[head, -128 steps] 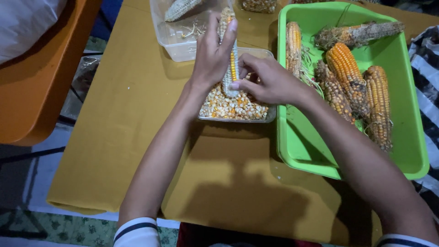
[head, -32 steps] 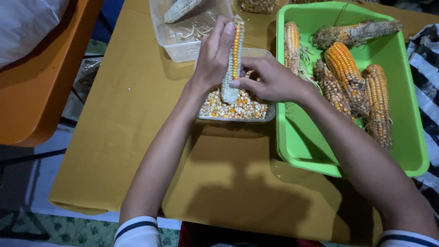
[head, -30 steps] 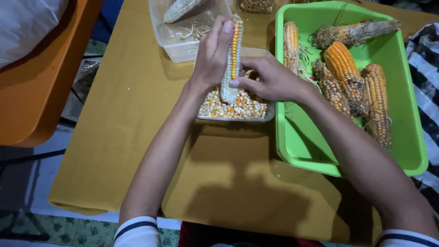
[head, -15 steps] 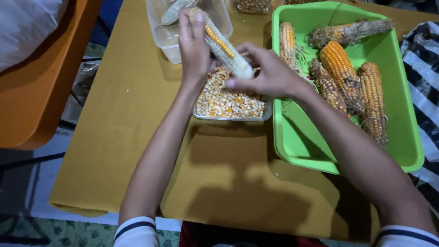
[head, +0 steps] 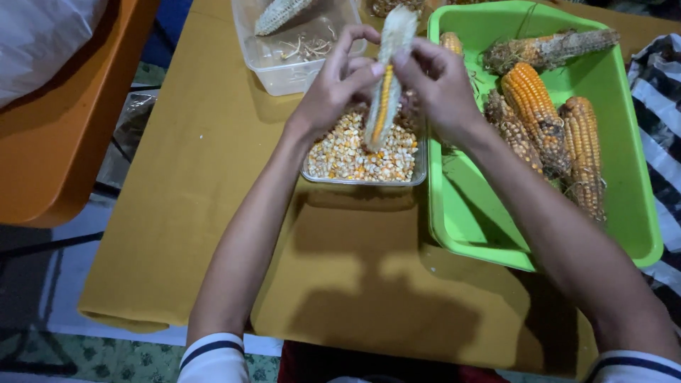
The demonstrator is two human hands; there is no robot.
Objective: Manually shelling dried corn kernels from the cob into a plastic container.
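Both hands hold one corn cob point(head: 386, 85) upright over a clear container of loose yellow kernels point(head: 355, 152). The cob is mostly bare and pale, with one strip of orange kernels left along it. My left hand point(head: 333, 85) grips it from the left, thumb against the kernel strip. My right hand point(head: 440, 85) grips it from the right. A green tray point(head: 489, 234) at the right holds several unshelled orange cobs point(head: 532, 106).
A second clear container point(head: 284, 74) at the back holds a bare cob point(head: 280, 13) and husk strands. Everything sits on a mustard-yellow table point(head: 206, 184). An orange chair point(head: 50, 156) stands at the left. Striped cloth point(head: 660, 128) lies at the right edge.
The cob was tilted toward the back container half a second ago; it now stands upright again over the kernels, both hands regripped. More of the cob is bare than four seconds ago.
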